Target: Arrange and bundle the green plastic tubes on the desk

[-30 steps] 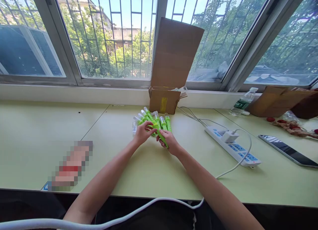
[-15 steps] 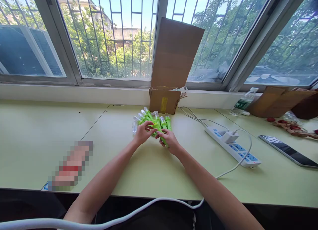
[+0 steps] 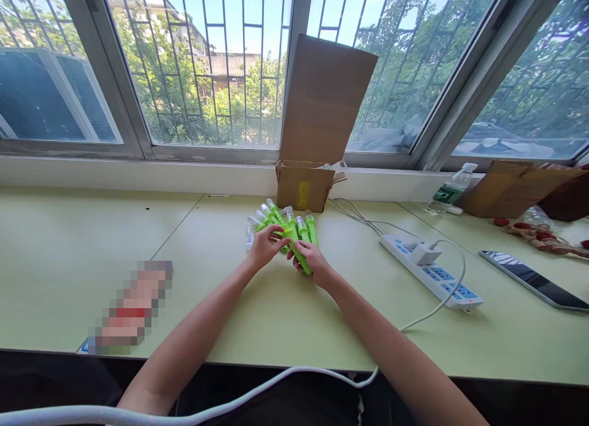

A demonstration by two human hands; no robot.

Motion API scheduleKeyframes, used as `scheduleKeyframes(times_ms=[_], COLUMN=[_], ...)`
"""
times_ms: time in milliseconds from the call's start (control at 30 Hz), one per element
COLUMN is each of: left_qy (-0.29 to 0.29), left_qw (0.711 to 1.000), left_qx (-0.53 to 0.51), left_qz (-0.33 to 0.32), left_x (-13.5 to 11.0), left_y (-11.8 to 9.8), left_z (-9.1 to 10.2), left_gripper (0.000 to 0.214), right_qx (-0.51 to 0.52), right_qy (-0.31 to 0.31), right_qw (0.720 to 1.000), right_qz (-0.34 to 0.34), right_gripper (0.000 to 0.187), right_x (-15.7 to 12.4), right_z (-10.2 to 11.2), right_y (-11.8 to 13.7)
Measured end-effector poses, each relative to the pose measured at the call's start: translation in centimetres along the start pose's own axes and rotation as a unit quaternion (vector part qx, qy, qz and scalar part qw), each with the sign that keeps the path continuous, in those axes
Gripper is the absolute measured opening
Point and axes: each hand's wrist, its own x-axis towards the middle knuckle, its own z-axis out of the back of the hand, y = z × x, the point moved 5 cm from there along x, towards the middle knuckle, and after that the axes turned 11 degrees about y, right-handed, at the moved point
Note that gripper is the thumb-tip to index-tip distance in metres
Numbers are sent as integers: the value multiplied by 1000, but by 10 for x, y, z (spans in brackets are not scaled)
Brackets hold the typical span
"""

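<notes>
Several bright green tubes with clear caps (image 3: 294,224) lie fanned out on the pale green table (image 3: 294,315), just in front of an open cardboard box (image 3: 304,183). My left hand (image 3: 263,247) rests on the left side of the pile, fingers curled over the tubes. My right hand (image 3: 313,263) is closed around one green tube (image 3: 299,258) that points toward me. The two hands almost touch above the pile.
A white power strip (image 3: 432,272) with a plugged charger and cable lies to the right. Farther right are a phone (image 3: 536,280), a water bottle (image 3: 448,191) and another cardboard box (image 3: 515,186). A blurred object (image 3: 133,306) sits at the left front. A white cable (image 3: 184,407) runs along the near edge.
Both hands have stayed over the pile; the right hand has shifted its tube slightly, fingers working at it. Nothing else moved.
</notes>
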Motion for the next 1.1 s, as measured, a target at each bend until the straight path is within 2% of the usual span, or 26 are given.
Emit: scheduleKeyframes(times_ms=[267,433,600,833,1100], left_qy=[4,2,-15,-45,-56], left_qw=[1000,1000,999,992,988], left_qx=[-4,3,24,86,108], left_qz=[-6,-10,-32,-78,-92], left_x=[-1,-1,-1,-6,-9], left_y=[-3,-6,-9,-16,-23], left_z=[-3,-2,-1,-5,-6], left_gripper=[37,35,32,26,26], right_qx=[13,-4,-21,29,81], right_qy=[-26,-39,-20,23,45], right_qw=[999,999,999,999,996], right_qz=[-25,-11,27,4,-1], right_gripper=[38,43,39,39,35], right_x=[-2,-4,-3,-1,-4], right_z=[0,-2,0,0,-4], right_y=[-1,1,6,3,4])
